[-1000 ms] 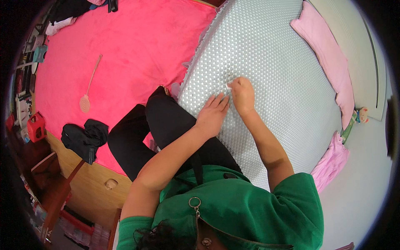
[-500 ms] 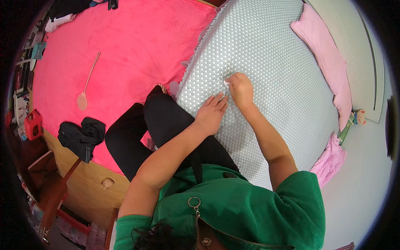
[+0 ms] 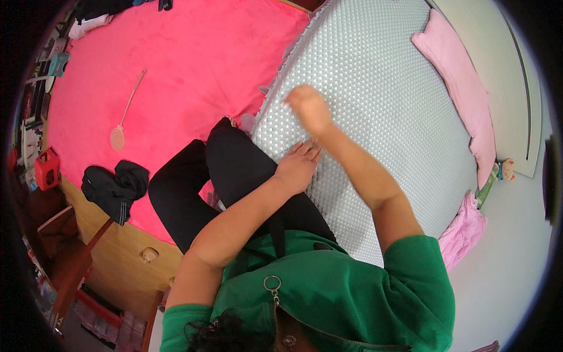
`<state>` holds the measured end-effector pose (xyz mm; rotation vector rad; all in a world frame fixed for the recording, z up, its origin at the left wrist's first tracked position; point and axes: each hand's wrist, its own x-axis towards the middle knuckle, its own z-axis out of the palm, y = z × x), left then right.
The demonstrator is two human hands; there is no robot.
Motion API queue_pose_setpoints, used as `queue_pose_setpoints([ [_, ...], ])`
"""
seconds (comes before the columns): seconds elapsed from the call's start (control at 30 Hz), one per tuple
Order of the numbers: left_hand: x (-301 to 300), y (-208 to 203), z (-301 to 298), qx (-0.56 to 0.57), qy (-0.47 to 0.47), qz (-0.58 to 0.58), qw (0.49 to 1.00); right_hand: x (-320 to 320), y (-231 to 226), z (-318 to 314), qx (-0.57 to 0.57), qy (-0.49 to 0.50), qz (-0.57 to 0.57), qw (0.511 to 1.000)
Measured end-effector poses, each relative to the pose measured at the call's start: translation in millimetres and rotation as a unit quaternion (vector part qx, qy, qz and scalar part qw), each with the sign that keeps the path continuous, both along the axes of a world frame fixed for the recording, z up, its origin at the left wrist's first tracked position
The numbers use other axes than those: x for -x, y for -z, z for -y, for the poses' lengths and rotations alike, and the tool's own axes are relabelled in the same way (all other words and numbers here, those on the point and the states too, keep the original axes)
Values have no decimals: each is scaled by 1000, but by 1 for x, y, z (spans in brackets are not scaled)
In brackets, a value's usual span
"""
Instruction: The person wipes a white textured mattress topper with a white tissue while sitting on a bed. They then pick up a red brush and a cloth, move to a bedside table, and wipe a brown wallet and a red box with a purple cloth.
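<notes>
My left hand (image 3: 298, 167) lies flat with its fingers stretched out on the mattress (image 3: 375, 117), which has a grey and white pattern. Beyond it, my right hand (image 3: 309, 110) is closed and blurred by motion, above the mattress near its frilled left edge. A bit of a small white thing (image 3: 287, 103) shows at the right fingertips; its kind is too smeared to make out. My legs in black trousers (image 3: 240, 155) are bent beside the mattress.
A pink blanket (image 3: 193, 64) spreads to the left, with a fly swatter (image 3: 118, 138) and black clothing (image 3: 114, 190) on it. Along the headboard (image 3: 507, 76) lies a pink pillow (image 3: 454, 70). Pink cloth (image 3: 464, 229) hangs at the right edge.
My right hand has moved left and farther away over the mattress, taking the small white thing along. My left hand stays in nearly the same place.
</notes>
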<state>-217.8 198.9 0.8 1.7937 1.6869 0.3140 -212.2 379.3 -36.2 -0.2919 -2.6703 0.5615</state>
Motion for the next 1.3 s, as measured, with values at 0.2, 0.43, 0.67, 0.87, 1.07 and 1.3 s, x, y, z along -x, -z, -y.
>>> queue_pose_setpoints([
  [0.2,4,-9,2,-84,-12,-23,996,12,-53,-90,30,274,21,961],
  [0.43,-2,-22,-25,-64,-98,75,990,-91,-50,-24,89,276,23,957],
  [0.67,-6,-11,-43,-51,-65,-30,996,-116,-59,3,99,264,91,955],
  [0.87,-4,-6,-44,-44,-40,-56,997,-88,-61,-15,180,259,50,948],
  [1.07,0,-6,-44,-30,-41,-33,998,-74,-34,-12,67,193,52,978],
  [1.3,4,-6,-46,-24,-21,-26,999,-36,-12,-37,-12,222,41,974],
])
